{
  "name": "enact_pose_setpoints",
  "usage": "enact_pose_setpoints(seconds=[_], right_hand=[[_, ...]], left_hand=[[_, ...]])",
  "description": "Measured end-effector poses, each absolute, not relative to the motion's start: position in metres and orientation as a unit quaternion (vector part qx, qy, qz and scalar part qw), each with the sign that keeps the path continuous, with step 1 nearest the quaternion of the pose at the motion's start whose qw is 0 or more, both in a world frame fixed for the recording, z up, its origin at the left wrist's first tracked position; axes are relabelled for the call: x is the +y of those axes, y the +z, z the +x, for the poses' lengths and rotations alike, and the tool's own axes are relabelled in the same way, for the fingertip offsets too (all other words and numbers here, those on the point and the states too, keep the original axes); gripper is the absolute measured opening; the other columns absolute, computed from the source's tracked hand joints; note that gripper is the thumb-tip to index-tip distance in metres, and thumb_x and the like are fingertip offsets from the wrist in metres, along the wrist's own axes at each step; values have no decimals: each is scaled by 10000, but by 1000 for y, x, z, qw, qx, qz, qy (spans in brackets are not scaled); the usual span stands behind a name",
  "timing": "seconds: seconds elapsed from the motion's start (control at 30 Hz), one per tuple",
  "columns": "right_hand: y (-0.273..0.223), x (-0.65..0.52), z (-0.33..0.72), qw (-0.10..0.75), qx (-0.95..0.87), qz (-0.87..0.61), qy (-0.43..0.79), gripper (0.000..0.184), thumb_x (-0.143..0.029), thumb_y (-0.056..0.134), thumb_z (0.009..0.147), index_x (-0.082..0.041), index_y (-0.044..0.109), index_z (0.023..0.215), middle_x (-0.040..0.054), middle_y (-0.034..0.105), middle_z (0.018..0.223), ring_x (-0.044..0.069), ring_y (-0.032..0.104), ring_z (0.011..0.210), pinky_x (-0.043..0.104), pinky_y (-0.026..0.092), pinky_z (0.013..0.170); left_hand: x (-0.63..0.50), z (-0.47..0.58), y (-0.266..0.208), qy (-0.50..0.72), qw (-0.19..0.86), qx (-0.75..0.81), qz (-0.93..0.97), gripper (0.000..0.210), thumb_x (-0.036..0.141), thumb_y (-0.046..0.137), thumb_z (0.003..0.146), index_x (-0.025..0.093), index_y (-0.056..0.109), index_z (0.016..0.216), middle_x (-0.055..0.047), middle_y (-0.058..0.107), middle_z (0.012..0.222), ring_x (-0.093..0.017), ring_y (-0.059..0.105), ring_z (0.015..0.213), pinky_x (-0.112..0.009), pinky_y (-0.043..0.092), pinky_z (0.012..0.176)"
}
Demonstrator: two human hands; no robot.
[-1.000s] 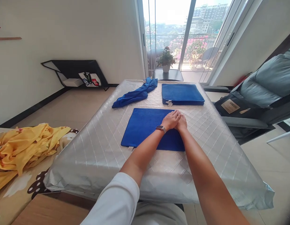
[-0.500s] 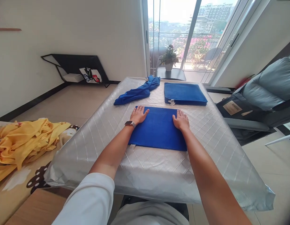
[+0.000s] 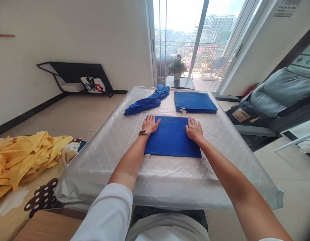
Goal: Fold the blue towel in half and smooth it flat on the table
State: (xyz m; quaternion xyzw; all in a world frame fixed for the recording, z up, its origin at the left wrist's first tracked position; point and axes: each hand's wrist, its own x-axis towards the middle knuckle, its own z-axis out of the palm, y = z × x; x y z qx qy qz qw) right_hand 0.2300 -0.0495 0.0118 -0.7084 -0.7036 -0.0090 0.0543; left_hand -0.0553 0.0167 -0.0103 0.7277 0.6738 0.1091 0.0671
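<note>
A blue cloth [image 3: 172, 139] lies flat as a neat rectangle on the table, with a small white tag at its near left corner. My left hand [image 3: 151, 125] rests palm down on its far left corner, fingers extended and a watch on the wrist. On the far right corner lies my right hand [image 3: 194, 129], also flat with fingers stretched out. Behind it sits a stack of folded blue cloths [image 3: 195, 101] with white tags along the near edge. A crumpled blue cloth [image 3: 147, 101] is spread loosely at the far left of the table.
The table wears a silvery quilted cover [image 3: 107, 154]. Yellow fabric [image 3: 26, 157] is heaped on a patterned surface to the left. A potted plant [image 3: 178, 67] stands on a chair beyond the table, before glass doors. A grey recliner [image 3: 272, 100] is at the right.
The view has shifted slightly. Both hands stay flat on the far corners of the blue cloth, which looks unchanged.
</note>
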Motion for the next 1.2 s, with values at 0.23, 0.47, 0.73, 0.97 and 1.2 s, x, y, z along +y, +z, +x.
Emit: enact_pose_setpoints(seconds=[0.23, 0.47, 0.73, 0.97, 1.2], right_hand=[[4, -100, 229, 16, -699, -713, 53, 696, -463, 194, 1088, -91, 245, 1673, 100, 181, 1748, 248, 154, 1616, 472, 114, 1307], [0, -104, 230, 35, -696, -714, 73, 691, -482, 190, 1097, -119, 225, 1684, 88, 166, 1752, 244, 132, 1621, 467, 118, 1309], [-4, -107, 236, 45, -701, -708, 67, 714, -496, 197, 1091, -95, 224, 1682, 101, 184, 1747, 261, 174, 1613, 451, 130, 1308], [-6, -105, 236, 45, -698, -711, 70, 722, -467, 203, 1073, -71, 236, 1675, 111, 189, 1746, 272, 174, 1613, 468, 135, 1311], [1, -109, 237, 20, -706, -706, 60, 665, -323, 230, 1060, -98, 206, 1685, 93, 170, 1755, 253, 167, 1614, 451, 154, 1304]], left_hand=[[20, -57, -13, 109, 65, 673, 729, 867, 680, 106, 1019, 113, 297, 1648, -118, 254, 1730, -265, 197, 1609, -444, 113, 1315], [18, -56, -12, 107, 65, 677, 725, 815, 661, 116, 1028, 171, 304, 1651, -84, 259, 1731, -241, 199, 1609, -446, 116, 1315], [19, -52, -2, 73, 37, 690, 719, 774, 587, 144, 1051, 115, 306, 1642, -131, 276, 1721, -282, 192, 1610, -494, 97, 1314], [-21, 54, 3, 122, 9, 547, 828, 716, 574, 162, 1076, 150, 430, 1588, -120, 352, 1693, -248, 232, 1601, -425, 183, 1314], [-67, 110, -11, 106, 41, 419, 901, 630, 490, 169, 1105, 191, 383, 1617, -107, 375, 1681, -228, 284, 1582, -433, 234, 1294]])
